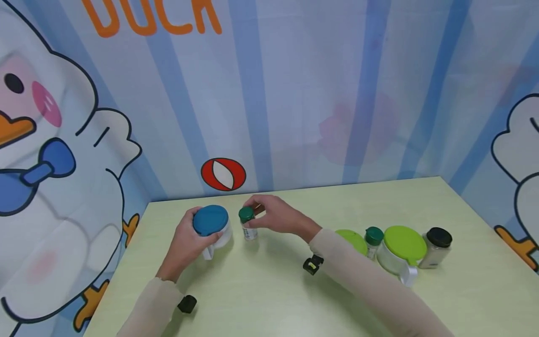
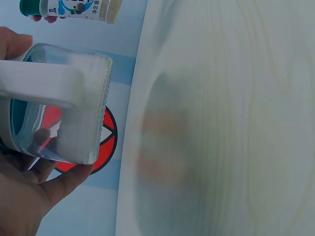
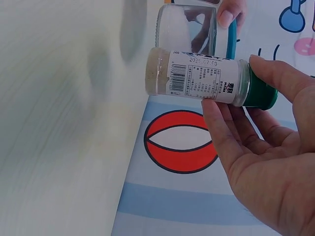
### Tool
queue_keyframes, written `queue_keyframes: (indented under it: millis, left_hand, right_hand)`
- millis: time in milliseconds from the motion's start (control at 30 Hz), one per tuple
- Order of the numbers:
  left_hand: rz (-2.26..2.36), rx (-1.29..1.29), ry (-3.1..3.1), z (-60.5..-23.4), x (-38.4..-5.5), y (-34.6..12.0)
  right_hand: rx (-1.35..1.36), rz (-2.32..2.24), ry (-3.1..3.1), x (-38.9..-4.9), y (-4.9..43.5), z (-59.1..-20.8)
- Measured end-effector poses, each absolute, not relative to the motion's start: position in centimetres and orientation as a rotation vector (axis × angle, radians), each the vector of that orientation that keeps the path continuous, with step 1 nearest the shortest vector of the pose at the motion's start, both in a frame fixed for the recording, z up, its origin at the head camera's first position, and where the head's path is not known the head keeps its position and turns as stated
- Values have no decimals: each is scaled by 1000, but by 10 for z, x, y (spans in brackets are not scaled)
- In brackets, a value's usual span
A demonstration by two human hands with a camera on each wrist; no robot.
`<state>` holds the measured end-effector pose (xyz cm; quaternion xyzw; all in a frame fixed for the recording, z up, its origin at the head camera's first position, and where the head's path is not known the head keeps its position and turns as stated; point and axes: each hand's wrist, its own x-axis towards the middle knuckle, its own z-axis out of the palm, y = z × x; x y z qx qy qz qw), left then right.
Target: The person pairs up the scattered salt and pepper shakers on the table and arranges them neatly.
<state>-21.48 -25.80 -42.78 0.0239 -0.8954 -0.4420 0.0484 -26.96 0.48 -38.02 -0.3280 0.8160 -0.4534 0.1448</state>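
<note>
My left hand grips a clear glass seasoning jar with a blue lid and a white handle. White contents show through its glass. Just to the right, my right hand holds a small spice bottle by its dark green cap, thumb on one side and fingers on the other. The bottle is upright, with a printed label and pale brown powder near its base. Both containers appear raised off the table, side by side with a small gap in the head view.
On the table at the right stand a jar with a light green lid, another light green lid partly behind my right sleeve, a green-capped bottle and a black-capped shaker. A printed curtain borders the far edge.
</note>
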Motion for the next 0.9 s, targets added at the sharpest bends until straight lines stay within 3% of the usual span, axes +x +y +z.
queue_keyframes:
  millis: [900]
  left_hand:
    - [-1334,-38,-2727,-419,-197,-214]
  right_hand:
    - [-906,-1203,2414,-243,52,-369]
